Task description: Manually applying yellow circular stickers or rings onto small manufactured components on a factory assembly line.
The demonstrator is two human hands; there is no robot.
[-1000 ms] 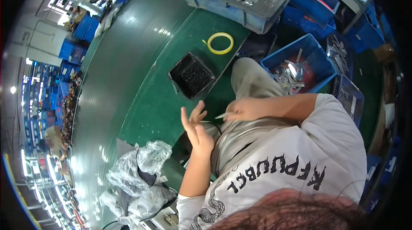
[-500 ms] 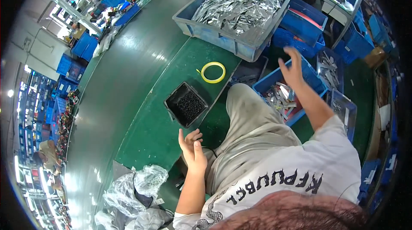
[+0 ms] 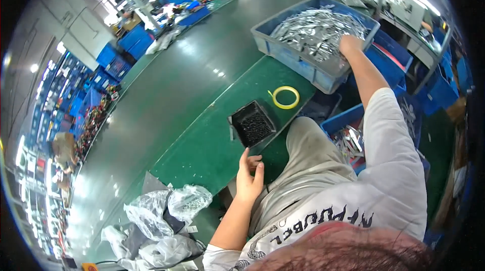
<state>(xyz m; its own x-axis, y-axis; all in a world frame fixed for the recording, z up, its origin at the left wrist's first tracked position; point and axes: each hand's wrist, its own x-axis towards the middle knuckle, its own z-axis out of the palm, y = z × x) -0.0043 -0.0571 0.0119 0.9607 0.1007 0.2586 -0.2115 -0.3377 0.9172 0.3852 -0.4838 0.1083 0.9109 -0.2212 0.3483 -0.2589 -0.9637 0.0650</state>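
Clear plastic bags (image 3: 166, 215) lie crumpled in a heap at the near left end of the green workbench (image 3: 202, 139), some holding small dark and pale parts. No label on them can be made out. A roll of yellow tape (image 3: 285, 97) lies flat on the bench, between a small black tray (image 3: 252, 123) of dark parts and a big blue crate (image 3: 318, 33) farther along. Lower blue bins (image 3: 353, 129) stand to the right of the person's knee, one with loose metal pieces in it.

The bench is a long green strip running beside a wide grey-green conveyor surface, in a large factory hall — stacks of blue crates line the far left, and another person in a blue top sits at the far end of the line.

The blue crate is heaped with thin, shiny silver pieces (image 3: 313, 28); it sits at the bench's far right end. The right hand (image 3: 349, 44) reaches down into that heap, fingers buried among the pieces, so I cannot tell whether it grips any. The left hand (image 3: 249, 177) rests at the bench's near edge just below the black tray — fingers loosely spread, holding nothing.
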